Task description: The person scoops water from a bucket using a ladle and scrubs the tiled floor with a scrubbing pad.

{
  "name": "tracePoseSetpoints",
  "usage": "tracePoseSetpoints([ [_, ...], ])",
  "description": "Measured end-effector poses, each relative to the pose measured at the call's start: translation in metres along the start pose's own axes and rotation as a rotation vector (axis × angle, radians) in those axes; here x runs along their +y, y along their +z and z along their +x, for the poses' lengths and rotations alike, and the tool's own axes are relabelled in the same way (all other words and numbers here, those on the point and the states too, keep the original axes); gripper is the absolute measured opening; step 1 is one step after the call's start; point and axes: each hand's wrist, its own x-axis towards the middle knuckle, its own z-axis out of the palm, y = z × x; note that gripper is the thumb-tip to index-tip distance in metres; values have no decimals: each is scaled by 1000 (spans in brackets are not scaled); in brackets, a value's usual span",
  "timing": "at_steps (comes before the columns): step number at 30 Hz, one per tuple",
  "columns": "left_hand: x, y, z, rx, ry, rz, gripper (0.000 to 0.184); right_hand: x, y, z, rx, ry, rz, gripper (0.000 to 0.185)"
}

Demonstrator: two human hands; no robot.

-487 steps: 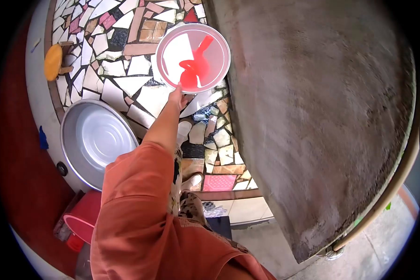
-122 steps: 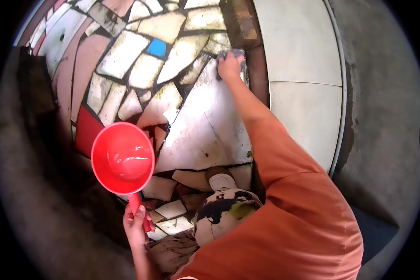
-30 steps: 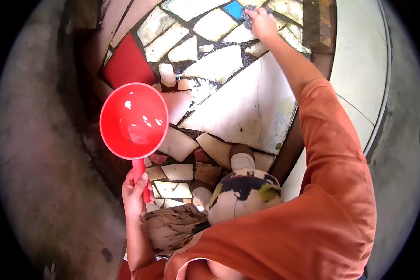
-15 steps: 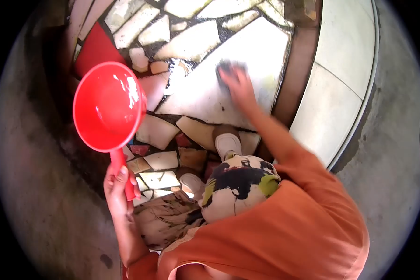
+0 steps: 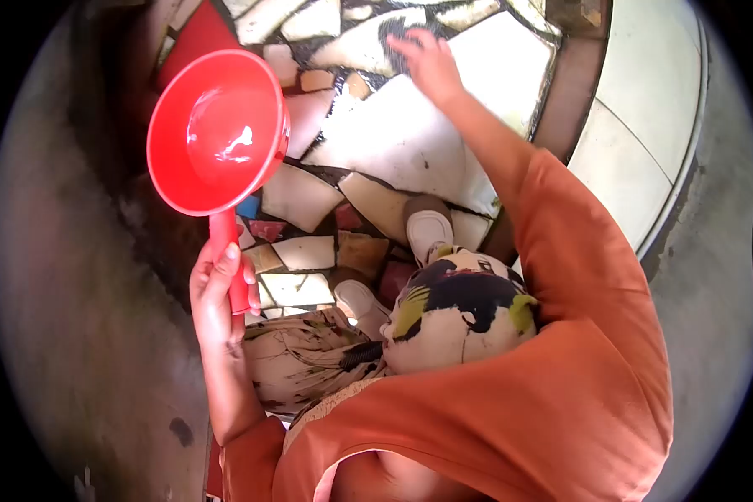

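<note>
The dipper is held by its handle in the left hand, the fingers wrapped around it and the thumb laid along it; its red bowl is turned up towards the camera, bright glints are shown inside, and whether water is held in it cannot be told. The right hand is stretched forward, its fingers spread over a dark pad on a white tile; the pad is blurred, and whether it is gripped or only pressed down cannot be told. Just beyond the bowl a red tile is partly hidden, and by the base of the handle a blue tile is seen. Both shoes are planted on the mosaic floor, to the right of the dipper
</note>
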Motion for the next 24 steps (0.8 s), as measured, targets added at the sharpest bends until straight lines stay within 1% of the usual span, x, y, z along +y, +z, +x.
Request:
tracePoseSetpoints([
  [1, 1, -2, 2, -1, 18, -18, 40, 2, -2, 30, 106, -296, -281, 53],
  [2, 2, -4, 1, 20, 31, -25, 39, -4, 12, 29, 125, -280, -218, 42],
  [3, 4, -8, 0, 32, 37, -20, 38, -6, 25, 13, 62, -325, -103, 38],
  [4, 2, -10, -3, 39, 62, -5, 37, -34, 28, -24, -185, -153, 302, 35],
  [5, 1, -14, -3, 44, 73, 11, 37, -49, 43, -66, -432, 88, 794, 34],
  [6, 2, -14, -5, 60, 78, 18, 37, -59, 60, -105, -649, 199, 1109, 35],
  [7, 1, -17, -6, 65, 84, 14, 37, -43, 75, -118, -772, -205, 727, 30],
  [8, 0, -19, -7, 66, 91, 15, 42, -27, 89, -131, -657, -732, 159, 26],
  [9, -1, -21, -8, 70, 90, 18, 47, -10, 105, -145, -448, -1108, -114, 22],
  [11, -8, -26, -11, 102, 73, 20, 47, -16, 97, -94, -439, -550, -136, 24],
  [12, -11, -30, -14, 112, 52, 41, 46, -8, 98, -46, -125, -844, -115, 27],
  [13, -13, -32, -18, 118, 40, 65, 45, -8, 76, 0, 3, -691, -194, 22],
  [14, -17, -32, -23, 137, 7, 85, 45, -9, 54, 45, 113, -521, -273, 23],
  [15, -19, -33, -28, 142, -32, 89, 41, -12, 31, 91, 199, -347, -338, 31],
  [17, -30, -40, -36, 119, -78, 43, 37, -31, 13, 111, 279, -434, -331, 28],
  [18, -32, -42, -41, 116, -102, 34, 36, -43, 31, 102, 84, -484, -169, 27],
  [19, -35, -42, -44, 109, -130, 21, 35, -75, 42, 61, -203, -368, -11, 26],
  [20, -40, -45, -46, 108, -131, 9, 36, -109, 53, 21, -455, -199, 118, 25],
  [21, -40, -44, -49, 119, -163, -13, 37, -88, 99, 1, -628, -332, 214, 23],
  [22, -41, -44, -49, 104, -167, -26, 38, -68, 126, -18, -335, -788, -12, 20],
  [23, -43, -44, -51, 91, -180, -40, 39, -63, 134, -34, -22, -1216, -241, 19],
  [24, -43, -44, -53, 84, -192, -23, 40, -54, 137, -5, -533, -847, -124, 16],
])
